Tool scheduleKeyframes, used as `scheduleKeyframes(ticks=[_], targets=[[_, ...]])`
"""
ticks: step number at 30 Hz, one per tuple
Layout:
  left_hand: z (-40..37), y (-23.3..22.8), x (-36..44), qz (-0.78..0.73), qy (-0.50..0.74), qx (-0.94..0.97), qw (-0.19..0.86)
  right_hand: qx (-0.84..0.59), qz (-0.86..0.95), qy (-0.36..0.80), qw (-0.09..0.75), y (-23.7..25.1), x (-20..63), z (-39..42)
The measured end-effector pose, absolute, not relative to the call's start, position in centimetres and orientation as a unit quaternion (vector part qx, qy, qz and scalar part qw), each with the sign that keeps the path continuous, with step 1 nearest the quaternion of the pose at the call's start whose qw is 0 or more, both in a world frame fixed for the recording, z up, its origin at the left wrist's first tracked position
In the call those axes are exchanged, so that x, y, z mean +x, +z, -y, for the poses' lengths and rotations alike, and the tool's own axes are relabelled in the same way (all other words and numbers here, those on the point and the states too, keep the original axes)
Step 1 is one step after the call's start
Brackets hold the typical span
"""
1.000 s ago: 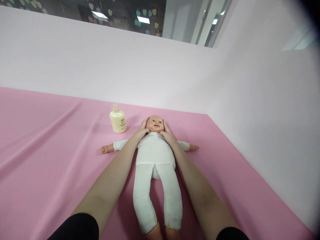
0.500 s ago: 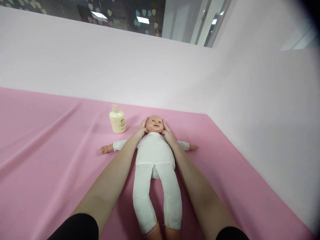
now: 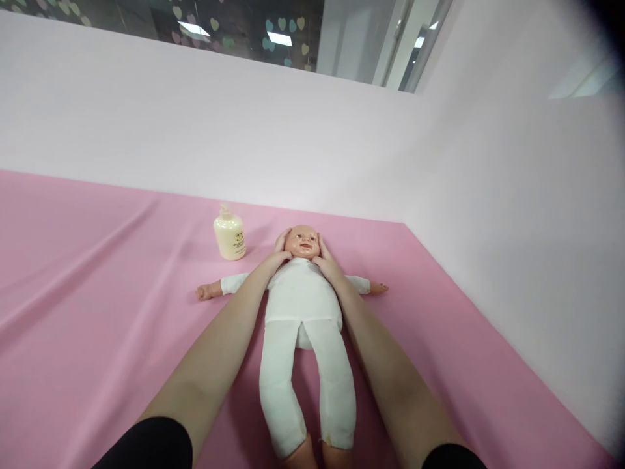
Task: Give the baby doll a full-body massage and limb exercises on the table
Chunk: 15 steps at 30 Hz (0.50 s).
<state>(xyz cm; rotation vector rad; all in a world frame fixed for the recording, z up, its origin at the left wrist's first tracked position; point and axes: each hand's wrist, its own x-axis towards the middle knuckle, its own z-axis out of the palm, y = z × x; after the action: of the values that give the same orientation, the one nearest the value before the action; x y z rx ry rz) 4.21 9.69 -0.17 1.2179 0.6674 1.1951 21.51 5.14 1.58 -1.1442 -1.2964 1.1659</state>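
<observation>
doll: baby doll point(image 3: 303, 296) lies on its back mid-scene, head far, feet near, arms spread out left and right. White cloth body and legs, bare plastic head, hands and feet.
doll head: head point(image 3: 303, 241) faces up, sits between the two hands.
left hand: left hand point(image 3: 278, 255) is cupped flat against the left side of the doll's head, fingers point(image 3: 282, 238) curved up along the cheek and temple. Loose open cup, pressing on it, not closed round it.
right hand: right hand point(image 3: 326, 259) mirrors it on the right side of the head, fingers extended along the cheek, palm low by the doll's shoulder. Same open cup, touching only.
forearms: both bare forearms run from the near edge along either side of the doll's torso and legs; black sleeves at the near edge.
bottle: cream pump bottle point(image 3: 229, 234) stands upright just left of the doll's head, near the left hand but apart from it.
surface: pink cloth point(image 3: 97, 293) covers it, long soft creases on the left part.
backdrop: pale walls point(image 3: 293, 143) rise at the far side and the right, meeting in a corner at far right.
</observation>
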Motion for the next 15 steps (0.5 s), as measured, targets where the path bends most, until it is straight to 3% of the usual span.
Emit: scheduleKeyframes(ticks=[8,15], targets=[[-9.9,-0.56,4.21,-0.286,0.516,0.553,0.589,-0.462,0.554,0.467,0.512,0.84,21.8,-5.47],[-10.06,-0.29,4.04,-0.303,0.506,0.549,0.592,-0.411,0.522,0.528,0.529,0.73,21.54,-5.68]])
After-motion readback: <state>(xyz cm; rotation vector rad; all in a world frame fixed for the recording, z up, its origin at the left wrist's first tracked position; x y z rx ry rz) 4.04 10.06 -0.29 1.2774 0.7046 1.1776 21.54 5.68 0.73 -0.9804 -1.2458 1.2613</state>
